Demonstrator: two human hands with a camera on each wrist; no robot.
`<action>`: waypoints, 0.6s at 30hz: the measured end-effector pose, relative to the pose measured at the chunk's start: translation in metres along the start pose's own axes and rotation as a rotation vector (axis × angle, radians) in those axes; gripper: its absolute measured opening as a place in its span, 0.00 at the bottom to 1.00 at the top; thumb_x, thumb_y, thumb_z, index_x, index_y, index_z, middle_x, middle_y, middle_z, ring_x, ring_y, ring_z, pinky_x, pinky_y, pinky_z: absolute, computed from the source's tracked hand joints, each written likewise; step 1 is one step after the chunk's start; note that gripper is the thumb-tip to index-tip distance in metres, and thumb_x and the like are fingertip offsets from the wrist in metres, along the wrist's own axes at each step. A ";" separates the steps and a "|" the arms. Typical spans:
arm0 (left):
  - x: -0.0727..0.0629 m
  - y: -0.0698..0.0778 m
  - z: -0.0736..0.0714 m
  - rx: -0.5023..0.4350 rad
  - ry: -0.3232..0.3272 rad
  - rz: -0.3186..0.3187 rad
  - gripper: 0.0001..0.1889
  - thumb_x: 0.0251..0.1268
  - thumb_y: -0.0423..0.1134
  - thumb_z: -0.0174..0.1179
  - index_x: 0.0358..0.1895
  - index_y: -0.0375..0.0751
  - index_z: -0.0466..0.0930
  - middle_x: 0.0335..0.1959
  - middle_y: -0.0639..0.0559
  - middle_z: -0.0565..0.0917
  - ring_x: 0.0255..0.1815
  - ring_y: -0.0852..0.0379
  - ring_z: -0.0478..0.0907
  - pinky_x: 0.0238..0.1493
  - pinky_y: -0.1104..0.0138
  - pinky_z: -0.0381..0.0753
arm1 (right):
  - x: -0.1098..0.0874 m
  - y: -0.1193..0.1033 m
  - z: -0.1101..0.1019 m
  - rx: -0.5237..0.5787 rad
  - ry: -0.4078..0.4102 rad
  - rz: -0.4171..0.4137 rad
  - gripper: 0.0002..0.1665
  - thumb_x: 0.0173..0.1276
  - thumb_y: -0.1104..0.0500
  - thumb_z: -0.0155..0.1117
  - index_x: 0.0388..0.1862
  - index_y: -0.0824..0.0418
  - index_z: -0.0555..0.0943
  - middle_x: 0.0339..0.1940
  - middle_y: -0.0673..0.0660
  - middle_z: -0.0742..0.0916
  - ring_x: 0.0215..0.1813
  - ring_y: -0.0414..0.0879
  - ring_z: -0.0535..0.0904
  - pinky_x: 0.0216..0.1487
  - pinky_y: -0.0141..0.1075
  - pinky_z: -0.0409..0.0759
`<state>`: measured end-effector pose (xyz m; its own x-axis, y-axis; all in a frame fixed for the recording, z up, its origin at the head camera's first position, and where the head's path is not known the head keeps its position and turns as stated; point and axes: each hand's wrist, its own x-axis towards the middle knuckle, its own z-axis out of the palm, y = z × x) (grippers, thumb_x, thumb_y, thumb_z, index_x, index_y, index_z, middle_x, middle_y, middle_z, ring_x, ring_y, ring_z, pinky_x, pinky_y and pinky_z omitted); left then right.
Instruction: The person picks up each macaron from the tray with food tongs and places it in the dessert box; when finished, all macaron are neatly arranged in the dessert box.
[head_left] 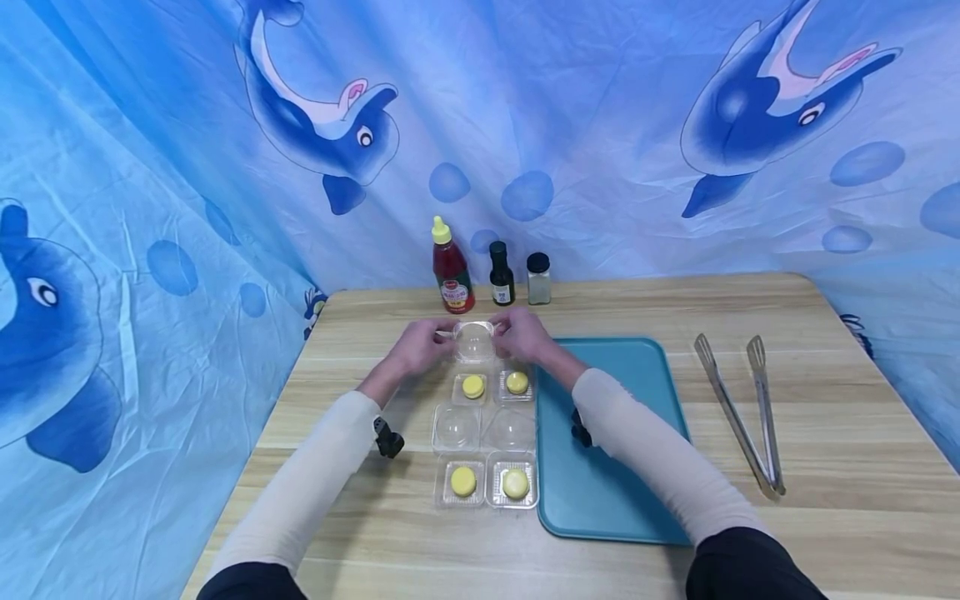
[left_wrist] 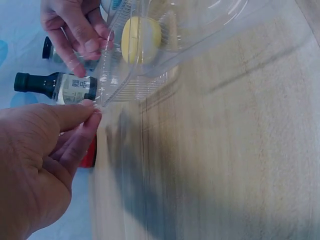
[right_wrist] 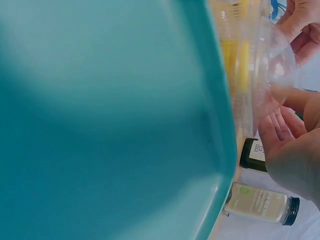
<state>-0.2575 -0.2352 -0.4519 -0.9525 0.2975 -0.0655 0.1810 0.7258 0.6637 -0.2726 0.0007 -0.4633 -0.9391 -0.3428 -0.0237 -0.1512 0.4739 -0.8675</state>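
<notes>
In the head view both hands are at the raised clear plastic lid point(head_left: 474, 342) of the rear left clamshell box, whose base holds a yellow macaron point(head_left: 473, 386). My left hand point(head_left: 427, 344) pinches one corner of the lid between thumb and fingers, plain in the left wrist view. At the opposite side, my right hand point(head_left: 522, 336) holds the lid's edge, with its thumb by the dome in the right wrist view. Beside it, the rear right box carries another yellow macaron point(head_left: 517, 382); my right hand partly hides that box's lid area.
Nearer me, two open clamshell boxes hold a yellow macaron point(head_left: 463, 481) and a paler one point(head_left: 515, 483). A teal tray point(head_left: 607, 500) lies under my right forearm, with metal tongs point(head_left: 738, 417) farther right. Behind stand a red sauce bottle point(head_left: 453, 271), a dark bottle point(head_left: 501, 275) and a jar point(head_left: 538, 279).
</notes>
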 end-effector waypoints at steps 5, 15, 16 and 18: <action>-0.002 0.005 -0.003 -0.069 0.094 0.018 0.18 0.73 0.31 0.67 0.64 0.37 0.83 0.61 0.43 0.87 0.54 0.44 0.88 0.57 0.55 0.88 | -0.002 -0.006 -0.006 0.046 0.071 -0.063 0.05 0.72 0.70 0.69 0.45 0.69 0.88 0.37 0.60 0.90 0.35 0.47 0.85 0.36 0.32 0.86; -0.009 0.014 -0.015 -0.343 -0.040 0.108 0.22 0.85 0.51 0.54 0.64 0.35 0.79 0.61 0.36 0.86 0.59 0.37 0.86 0.60 0.45 0.86 | -0.013 -0.014 -0.017 -0.018 0.207 -0.343 0.07 0.64 0.71 0.73 0.30 0.62 0.86 0.34 0.57 0.90 0.36 0.46 0.87 0.41 0.36 0.89; -0.010 0.014 -0.018 -0.359 -0.076 0.119 0.24 0.86 0.51 0.54 0.66 0.34 0.78 0.62 0.37 0.85 0.61 0.37 0.85 0.61 0.43 0.85 | -0.016 -0.015 -0.018 -0.031 0.218 -0.391 0.07 0.62 0.72 0.73 0.29 0.62 0.86 0.34 0.57 0.90 0.37 0.46 0.87 0.41 0.37 0.90; -0.011 0.013 -0.024 -0.385 -0.147 0.143 0.25 0.87 0.49 0.53 0.70 0.31 0.76 0.65 0.36 0.84 0.64 0.38 0.83 0.65 0.41 0.82 | -0.021 -0.017 -0.017 -0.051 0.238 -0.477 0.08 0.61 0.73 0.73 0.29 0.62 0.86 0.33 0.56 0.89 0.37 0.47 0.88 0.42 0.38 0.91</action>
<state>-0.2504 -0.2444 -0.4248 -0.8742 0.4840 -0.0395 0.1777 0.3946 0.9015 -0.2561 0.0137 -0.4396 -0.8053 -0.3395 0.4861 -0.5879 0.3511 -0.7288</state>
